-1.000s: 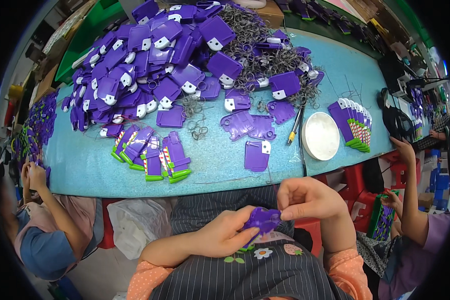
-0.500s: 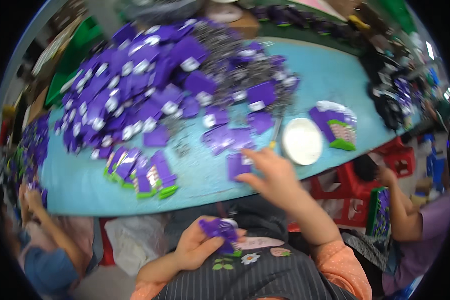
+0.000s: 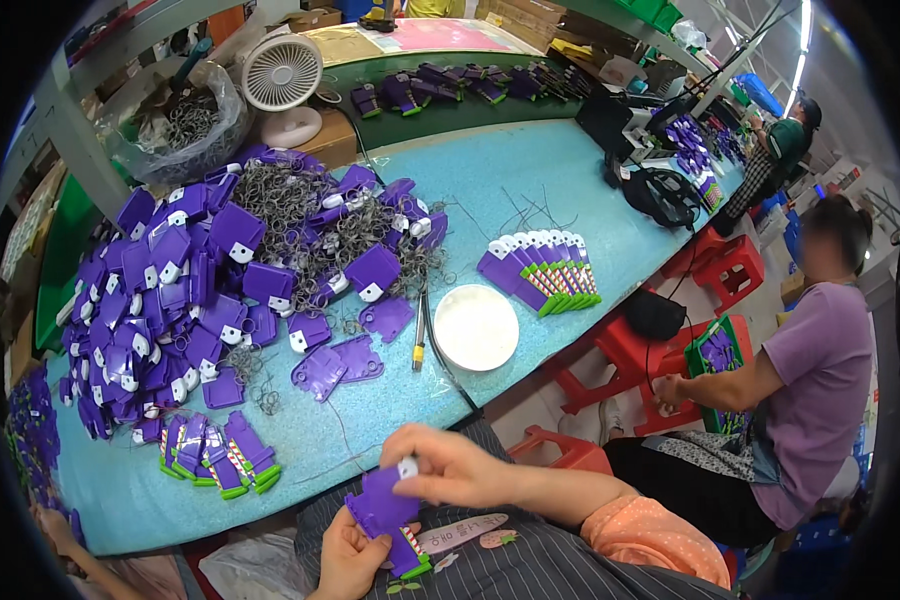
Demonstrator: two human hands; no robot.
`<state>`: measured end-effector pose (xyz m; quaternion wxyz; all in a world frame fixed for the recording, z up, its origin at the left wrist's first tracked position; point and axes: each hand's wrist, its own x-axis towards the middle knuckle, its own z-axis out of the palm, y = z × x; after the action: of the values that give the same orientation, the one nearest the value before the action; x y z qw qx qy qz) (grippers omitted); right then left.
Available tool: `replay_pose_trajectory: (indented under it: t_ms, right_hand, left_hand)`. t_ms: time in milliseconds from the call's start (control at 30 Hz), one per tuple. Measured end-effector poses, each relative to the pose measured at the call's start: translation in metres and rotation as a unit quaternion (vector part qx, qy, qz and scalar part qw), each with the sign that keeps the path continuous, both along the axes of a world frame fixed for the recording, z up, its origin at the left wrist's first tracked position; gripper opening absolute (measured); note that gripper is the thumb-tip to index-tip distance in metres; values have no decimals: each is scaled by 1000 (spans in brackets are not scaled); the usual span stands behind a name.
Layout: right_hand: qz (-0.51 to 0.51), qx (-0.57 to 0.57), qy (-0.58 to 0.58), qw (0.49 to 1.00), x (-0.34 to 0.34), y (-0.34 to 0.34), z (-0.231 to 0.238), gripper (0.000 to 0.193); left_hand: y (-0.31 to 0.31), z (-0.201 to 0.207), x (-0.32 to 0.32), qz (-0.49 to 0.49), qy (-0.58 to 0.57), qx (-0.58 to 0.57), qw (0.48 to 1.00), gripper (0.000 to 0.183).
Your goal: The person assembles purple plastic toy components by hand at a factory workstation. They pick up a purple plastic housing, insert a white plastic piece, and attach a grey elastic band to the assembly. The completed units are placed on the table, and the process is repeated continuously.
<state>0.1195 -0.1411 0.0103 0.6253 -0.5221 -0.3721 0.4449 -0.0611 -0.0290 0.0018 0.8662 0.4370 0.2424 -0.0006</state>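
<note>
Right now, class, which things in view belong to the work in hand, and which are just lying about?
Likely in the work:
held purple pieces
heaped purple panels
grey rings
striped pieces

Probably just about:
fan
cardboard box
red stools

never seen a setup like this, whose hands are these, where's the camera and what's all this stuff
There is no machine here: a person works with bare hands. Every picture comes from one wide camera on their head, looking down, so straight edges bend near the rim.

On the blue tabletop lie a heap of purple pieces with white corners, a tangle of grey metal rings, a round white container and two groups of striped, green-ended pieces.

The left hand holds purple plastic work; the right hand grips it near a white corner. Whether that is one piece or two is hard to tell.
</note>
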Motion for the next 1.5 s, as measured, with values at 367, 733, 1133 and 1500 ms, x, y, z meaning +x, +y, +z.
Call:
replay_pose_trajectory:
  t_ms: [367,733,1133,1500]
  right_hand:
    - [19,-111,-29,993,-20,7,-15,25]
    - [-93,-101,164,977,-31,-1,7,37]
    - [27,-83,268,959,-28,0,-7,16]
    - [-34,-67,-55,996,-26,5,5,21]
  left_hand:
    - [9,4,4,-69,-5,73,995,40]
    - [0,11,5,-11,-33,81,996,37]
    - [1,1,-3,9,-30,116,993,23]
    - [9,3,8,11,-45,100,994,22]
